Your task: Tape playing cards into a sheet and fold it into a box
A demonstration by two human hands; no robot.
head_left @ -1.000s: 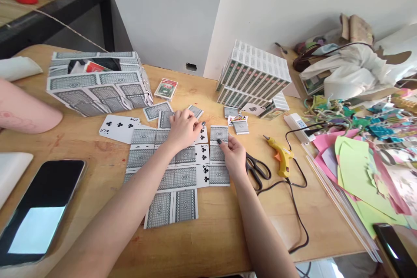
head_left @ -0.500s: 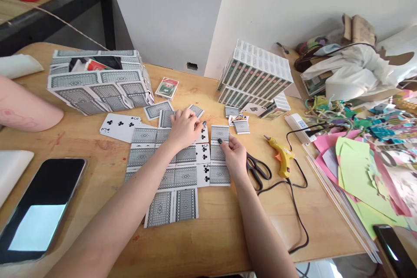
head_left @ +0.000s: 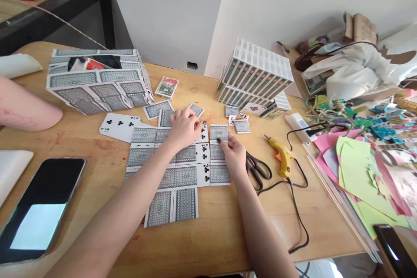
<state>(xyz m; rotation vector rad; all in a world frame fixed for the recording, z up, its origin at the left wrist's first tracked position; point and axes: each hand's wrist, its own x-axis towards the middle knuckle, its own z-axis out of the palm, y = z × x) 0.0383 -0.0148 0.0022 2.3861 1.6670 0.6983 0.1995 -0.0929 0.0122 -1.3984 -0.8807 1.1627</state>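
Playing cards [head_left: 185, 176] lie edge to edge as a patterned sheet, mostly backs up. A strip of club faces [head_left: 203, 173] shows between the main block and a right-hand column of card backs [head_left: 220, 174]. Over the sheet's upper part, my left hand [head_left: 185, 127] is palm down, its bent fingers pressed on the cards and its thumb by the six of clubs [head_left: 202, 134]. My right hand [head_left: 235, 153] grips the right column's outer edge, thumb on top and fingers partly hidden. Loose cards [head_left: 158, 109] lie just beyond the sheet.
A card-covered box [head_left: 97, 80] stands back left, and stacked card packs [head_left: 257, 71] back right. Scissors [head_left: 259, 170] and a yellow glue gun [head_left: 282, 156] with a trailing cord lie right. A phone [head_left: 42, 208] is at left; coloured paper [head_left: 361, 173] is far right. Another person's arm [head_left: 29, 106] rests left.
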